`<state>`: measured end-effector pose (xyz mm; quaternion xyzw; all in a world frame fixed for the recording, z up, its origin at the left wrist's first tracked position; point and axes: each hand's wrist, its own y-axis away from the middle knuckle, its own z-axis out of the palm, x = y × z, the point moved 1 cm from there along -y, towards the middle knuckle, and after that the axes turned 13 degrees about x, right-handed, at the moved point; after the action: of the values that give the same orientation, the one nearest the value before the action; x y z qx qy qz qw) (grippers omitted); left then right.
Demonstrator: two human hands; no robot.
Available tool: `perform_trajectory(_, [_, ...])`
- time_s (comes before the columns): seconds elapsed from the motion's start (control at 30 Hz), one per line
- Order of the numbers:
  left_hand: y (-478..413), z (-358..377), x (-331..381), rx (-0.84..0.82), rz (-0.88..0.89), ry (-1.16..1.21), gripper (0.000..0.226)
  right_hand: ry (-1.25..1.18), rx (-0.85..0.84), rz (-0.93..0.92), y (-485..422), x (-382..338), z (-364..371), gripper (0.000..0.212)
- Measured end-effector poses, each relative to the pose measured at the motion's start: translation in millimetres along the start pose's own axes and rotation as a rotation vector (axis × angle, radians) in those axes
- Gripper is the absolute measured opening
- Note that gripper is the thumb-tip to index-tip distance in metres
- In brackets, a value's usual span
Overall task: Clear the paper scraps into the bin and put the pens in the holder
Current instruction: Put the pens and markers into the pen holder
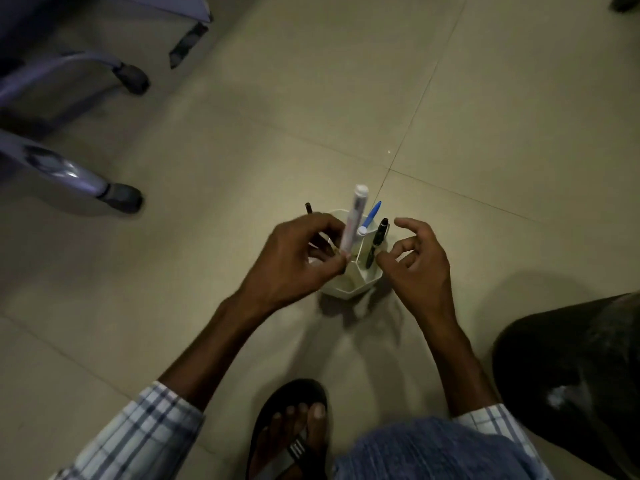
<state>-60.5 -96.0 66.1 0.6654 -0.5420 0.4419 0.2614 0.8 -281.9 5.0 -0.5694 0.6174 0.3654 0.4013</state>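
A white multi-compartment pen holder point(360, 284) stands on the tiled floor. My left hand point(294, 258) pinches the lower end of a white marker point(353, 220), holding it upright over the holder. A blue pen point(371, 213) and a black pen point(376, 242) lean in the holder's right compartments. Another dark pen tip point(308, 207) pokes up behind my left hand. My right hand point(415, 261) hovers beside the holder's right side, fingers loosely curled, holding nothing. No paper scraps are visible.
A black bin point(571, 368) sits at the right edge. Chair legs with castors point(121, 197) stand at the left. My sandalled foot point(294, 427) is at the bottom centre, just in front of the holder.
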Motion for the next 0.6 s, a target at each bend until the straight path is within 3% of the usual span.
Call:
perform_trajectory(0.23, [16.5, 13.6, -18.0, -0.074, 0.054, -0.21, 0.023, 0.063, -0.185, -0.057, 7.7, 8.6, -5.2, 0.086])
perform_trajectory(0.47, [13.7, 11.8, -16.7, -0.068, 0.055, -0.187, 0.018, 0.105, -0.375, -0.169, 5.2, 16.7, -6.2, 0.104])
perform_trajectory(0.6, [7.2, -0.1, -15.4, -0.013, 0.049, -0.174, 0.019, 0.187, -0.4, -0.221, -1.3, 17.7, -2.8, 0.112])
